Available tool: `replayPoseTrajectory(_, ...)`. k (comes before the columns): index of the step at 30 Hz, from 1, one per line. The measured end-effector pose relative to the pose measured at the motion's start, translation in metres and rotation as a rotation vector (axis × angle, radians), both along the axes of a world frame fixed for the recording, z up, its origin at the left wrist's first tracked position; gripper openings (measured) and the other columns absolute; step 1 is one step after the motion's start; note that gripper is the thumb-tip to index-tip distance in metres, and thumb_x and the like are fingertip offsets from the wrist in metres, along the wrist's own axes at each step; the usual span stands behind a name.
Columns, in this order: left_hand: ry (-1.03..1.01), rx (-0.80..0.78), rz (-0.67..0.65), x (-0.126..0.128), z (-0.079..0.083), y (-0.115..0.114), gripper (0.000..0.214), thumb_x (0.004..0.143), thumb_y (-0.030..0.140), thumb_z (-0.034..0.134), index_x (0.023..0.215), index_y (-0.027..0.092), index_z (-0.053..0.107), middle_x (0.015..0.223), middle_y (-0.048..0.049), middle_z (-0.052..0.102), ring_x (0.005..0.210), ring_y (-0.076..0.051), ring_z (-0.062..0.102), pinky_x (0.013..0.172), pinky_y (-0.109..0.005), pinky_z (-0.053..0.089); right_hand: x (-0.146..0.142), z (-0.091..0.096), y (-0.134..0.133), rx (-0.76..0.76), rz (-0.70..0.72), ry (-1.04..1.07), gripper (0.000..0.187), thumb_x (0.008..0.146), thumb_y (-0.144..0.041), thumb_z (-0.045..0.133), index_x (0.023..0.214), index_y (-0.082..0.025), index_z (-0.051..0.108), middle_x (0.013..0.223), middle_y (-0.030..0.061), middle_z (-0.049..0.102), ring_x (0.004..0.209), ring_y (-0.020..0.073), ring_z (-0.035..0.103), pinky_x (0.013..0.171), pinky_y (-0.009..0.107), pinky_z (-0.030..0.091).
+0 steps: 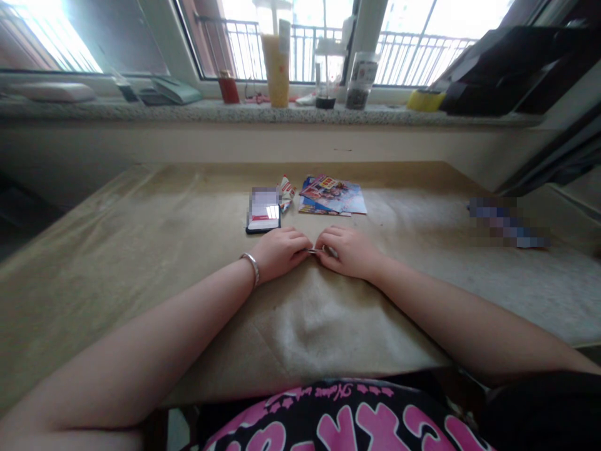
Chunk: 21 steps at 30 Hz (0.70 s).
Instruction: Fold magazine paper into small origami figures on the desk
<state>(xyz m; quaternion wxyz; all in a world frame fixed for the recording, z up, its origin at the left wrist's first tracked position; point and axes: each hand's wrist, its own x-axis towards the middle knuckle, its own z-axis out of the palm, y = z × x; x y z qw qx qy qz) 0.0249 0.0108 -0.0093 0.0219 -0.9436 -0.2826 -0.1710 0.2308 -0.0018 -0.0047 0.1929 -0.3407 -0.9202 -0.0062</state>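
Head cam: left hand (pixel 284 254) and right hand (pixel 352 255) both pinch a small thin piece (pixel 313 251) low over the surface (pixel 188 219), probably two-handed for steadiness; phone (pixel 263 218) sits just beyond, maybe for easy viewing.

A cloth-covered table (pixel 197 194), cluttered windowsill (pixel 211 116) and outside railing (pixel 408 56) suggest a home.

On the tan-covered table (pixel 188 200), a phone (pixel 263 218) lies just beyond the left hand (pixel 285 252), crumpled wrapper (pixel 286 190) beside it! Printed papers (pixel 335 195) overlap past the right hand (pixel 348 252), a blurred strip (pixel 507 223) well to its right.
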Motion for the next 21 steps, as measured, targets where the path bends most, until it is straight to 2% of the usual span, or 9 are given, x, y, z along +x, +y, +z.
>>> replayPoseTrajectory(4,-0.012,0.011,0.014,0.0,0.0012,-0.0014,0.02,0.09,0.024,0.046,0.082,0.016,0.062,0.083,-0.0046,0.066,0.08,-0.017,0.057,0.074,-0.029,0.045,0.0,0.0006,-0.0005,0.036,-0.002,-0.051,0.022,0.085,-0.037,0.052,0.087,-0.017,0.062,0.088,0.0071,0.065,0.087,0.0207,0.055,0.074,0.03,0.039)
replayPoseTrajectory(8,-0.006,0.035,0.03,0.0005,0.0028,-0.0026,0.02,0.089,0.023,0.046,0.079,0.016,0.061,0.081,-0.0047,0.065,0.077,-0.016,0.057,0.071,-0.028,0.044,-0.0002,0.0003,-0.0006,0.012,-0.059,0.004,0.021,0.087,-0.034,0.051,0.081,-0.017,0.061,0.083,0.0063,0.065,0.083,0.0194,0.055,0.072,0.029,0.038)
replayPoseTrajectory(14,0.03,0.087,0.001,0.0018,0.0048,-0.0041,0.025,0.091,0.025,0.041,0.076,0.016,0.059,0.077,-0.0043,0.063,0.073,-0.016,0.054,0.066,-0.027,0.042,-0.0003,0.0005,-0.0014,-0.039,-0.001,0.041,0.019,0.088,-0.029,0.05,0.076,-0.019,0.06,0.079,0.0051,0.064,0.081,0.0183,0.054,0.071,0.028,0.037)
replayPoseTrajectory(21,-0.114,0.001,0.091,-0.0004,0.004,-0.0045,0.021,0.087,0.034,0.051,0.077,0.017,0.06,0.068,-0.0009,0.059,0.062,-0.012,0.052,0.057,-0.023,0.036,0.0005,-0.0005,-0.0028,-0.079,-0.028,0.172,0.016,0.087,-0.028,0.05,0.077,-0.018,0.058,0.079,0.0044,0.061,0.077,0.0165,0.054,0.068,0.026,0.037)
